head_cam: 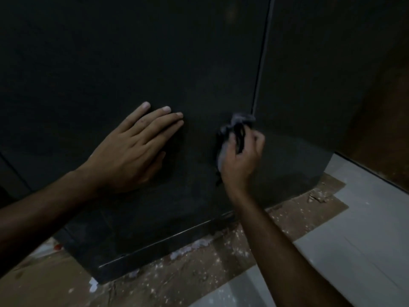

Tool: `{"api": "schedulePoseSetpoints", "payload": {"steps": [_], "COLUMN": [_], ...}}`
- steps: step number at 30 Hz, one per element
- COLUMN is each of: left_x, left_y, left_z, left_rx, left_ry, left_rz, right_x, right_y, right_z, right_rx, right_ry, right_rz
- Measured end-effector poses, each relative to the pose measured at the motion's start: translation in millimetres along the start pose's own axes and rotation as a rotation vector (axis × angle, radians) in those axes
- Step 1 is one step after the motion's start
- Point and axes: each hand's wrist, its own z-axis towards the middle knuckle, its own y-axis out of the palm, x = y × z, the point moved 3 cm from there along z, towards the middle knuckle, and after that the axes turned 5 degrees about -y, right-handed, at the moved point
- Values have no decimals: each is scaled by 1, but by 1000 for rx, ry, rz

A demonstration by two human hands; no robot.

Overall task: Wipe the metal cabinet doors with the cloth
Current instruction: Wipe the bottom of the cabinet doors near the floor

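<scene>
The picture is dim and underexposed. The dark cabinet door (132, 52) swallows nearly all detail across the upper frame, fading to near black at the upper left. The brightest area is the pale floor (365, 240) at lower right. The left hand (130, 151) throws a soft shadow on the door below it. The cloth (236, 127) is smeared by blur. Straight edges bow toward the frame's borders, and everything looks soft and grainy.

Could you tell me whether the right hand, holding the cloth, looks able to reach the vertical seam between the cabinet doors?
Probably yes: the right hand grips the cloth right beside the seam, with nothing between them.
</scene>
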Motion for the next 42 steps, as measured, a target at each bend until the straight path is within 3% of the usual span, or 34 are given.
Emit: {"api": "schedulePoseSetpoints", "payload": {"steps": [3, 5, 7, 9, 11, 15, 18, 20, 22, 24, 27, 29, 32, 33, 34, 36, 39, 40, 42], "left_x": [-3, -6, -9, -10, -11, -12, -12, -10, -4, 2, 2, -5, -16, -18, -18, -18, -19, -19, -19], "left_y": [-8, -13, -15, -12, -9, -11, -17, -25, -31, -30, -24, -20, -14, -13, -12, -13, -14, -12, -7], "left_z": [0, -2, -4, -4, -5, -5, -6, -6, -9, -14, -20, -22, -25, -27, -29, -30, -31, -30, -30], "left_rx": [47, 87, 97, 92, 89, 100, 144, 237, 313, 320, 261, 207, 111, 95, 90, 103, 101, 90, 77], "left_ry": [-73, -108, -102, -77, -61, -90, -164, -183, -166, -143, -129, -128, -125, -115, -110, -108, -76, -63, -35], "left_rz": [-187, -241, -223, -182, -142, -183, -325, -388, -364, -317, -256, -224, -167, -152, -156, -196, -144, -93, 29], "right_x": [-55, -63, -38, 4, 22, -9, -68, -107, -127, -103, -36, -5, -17, -30, -47, -68, -35, -7, 40], "right_y": [29, 39, 37, 25, 16, 20, 44, 60, 68, 66, 37, 22, 20, 27, 33, 43, 31, 20, -1], "right_z": [5, -32, -79, -99, -85, 20, 86, 68, 10, -51, -83, -61, -9, 0, 1, -31, -124, -142, -145], "right_rx": [-32, -198, -438, -520, -423, 188, 334, 202, -115, -453, -540, -405, 29, 95, 102, -103, -605, -679, -653], "right_ry": [-160, -406, -656, -700, -482, -6, -26, -252, -514, -613, -718, -530, -22, 75, 58, -203, -606, -622, -419], "right_rz": [24, -35, -80, -153, -200, 45, 146, 69, -11, 38, -97, -113, 34, 85, 88, 42, -107, -159, -243]}}
